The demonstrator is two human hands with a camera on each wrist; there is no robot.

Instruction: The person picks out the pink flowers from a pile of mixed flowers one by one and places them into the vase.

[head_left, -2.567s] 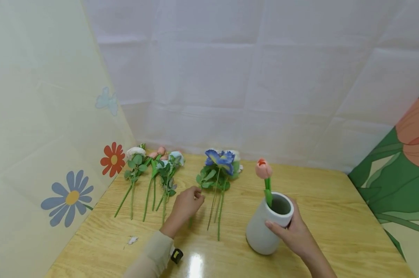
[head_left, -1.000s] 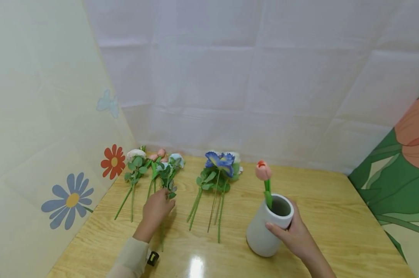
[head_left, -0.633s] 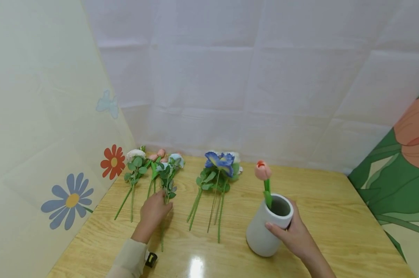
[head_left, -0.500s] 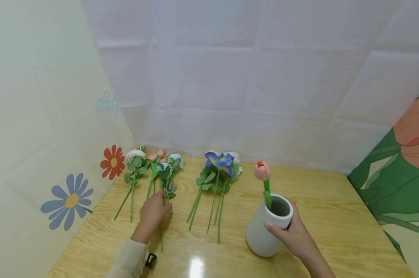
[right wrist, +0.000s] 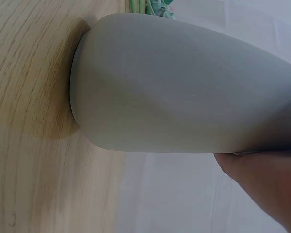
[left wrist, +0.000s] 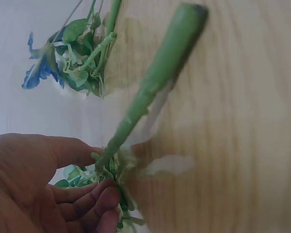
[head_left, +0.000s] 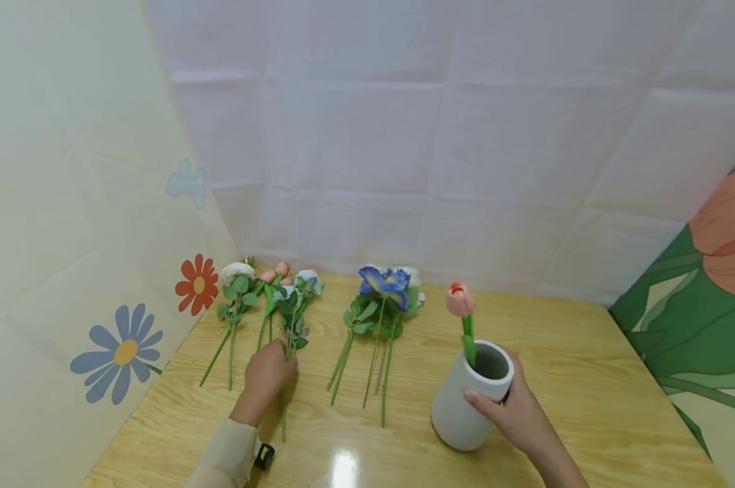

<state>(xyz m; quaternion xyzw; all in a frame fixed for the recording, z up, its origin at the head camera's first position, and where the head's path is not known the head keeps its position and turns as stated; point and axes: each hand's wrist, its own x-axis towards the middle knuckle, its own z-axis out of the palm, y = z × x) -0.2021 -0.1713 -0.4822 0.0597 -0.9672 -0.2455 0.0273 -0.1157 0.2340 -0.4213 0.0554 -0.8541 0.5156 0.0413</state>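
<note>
Off-white and smooth-sided, the vase [head_left: 463,410] stands on the table [head_left: 563,346] with its base down, a single pink tulip [head_left: 461,299] rising from its mouth and leaning on the rim. The right hand [head_left: 520,410] holds it near the top, thumb across the front; the other fingers are hidden behind. Further left, the left hand [head_left: 270,369] pinches the pale blue flowers [head_left: 293,318] low on their green stems, just under the leaves, blooms lying toward the back wall; whether one stem or both is caught I cannot tell.

Beside them lie the pink tulips [head_left: 283,269] and the white rose [head_left: 238,272], close enough that lifting could drag a neighbour along, since the leaves and blooms overlap. With so few fingertips on thin stems, a weak pinch might let the flowers twist or slip. The blue iris [head_left: 387,285] lies between left hand and vase, so a low sweep could snag it. Should the right hand ease off, a bump could rock the vase and swing its lone tulip round the rim
</note>
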